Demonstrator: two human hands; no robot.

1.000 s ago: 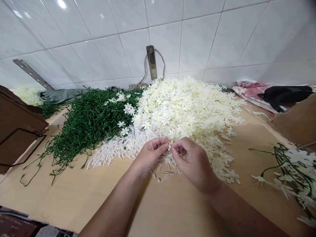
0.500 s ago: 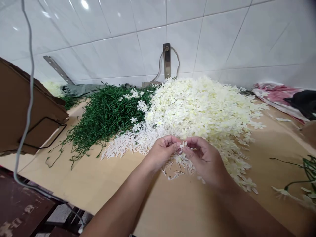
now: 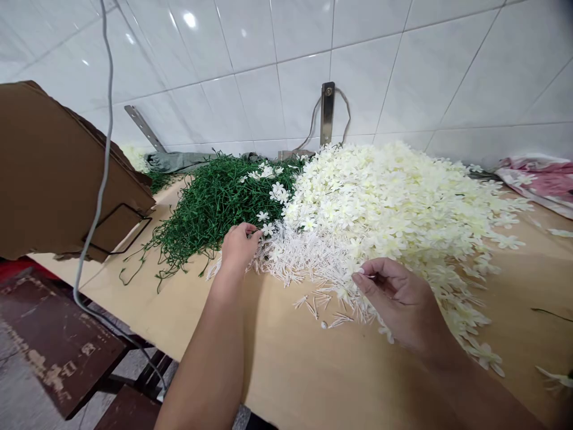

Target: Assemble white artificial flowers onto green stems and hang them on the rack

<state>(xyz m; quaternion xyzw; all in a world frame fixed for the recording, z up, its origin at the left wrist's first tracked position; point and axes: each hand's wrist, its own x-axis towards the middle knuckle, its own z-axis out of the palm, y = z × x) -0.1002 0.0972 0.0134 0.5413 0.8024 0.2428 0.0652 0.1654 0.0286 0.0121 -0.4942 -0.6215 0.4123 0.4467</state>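
My left hand [image 3: 239, 248] reaches to the border between a heap of green plastic stems [image 3: 215, 197] and a pile of thin white stamens [image 3: 299, 248]. Its thumb and fingertips are brought together, and whatever is between them is too small to make out. My right hand [image 3: 403, 298] is closed in a pinch at the front of a large heap of pale artificial flower heads [image 3: 385, 197]. A small white artificial flower [image 3: 360, 272] shows at its fingertips, mostly hidden by them.
A cardboard box [image 3: 67, 173] with a black wire frame [image 3: 119, 227] stands left, behind a hanging grey cable [image 3: 104, 161]. Loose stamens and a small round bead [image 3: 324, 325] lie in front. A pink and white cloth [image 3: 539, 182] is at the back right. A worn stool [image 3: 54, 340] stands below.
My hands were together at one white flower. The left has let go and moved left to the stems and stamens; the right stays pinched. The view has shifted left.
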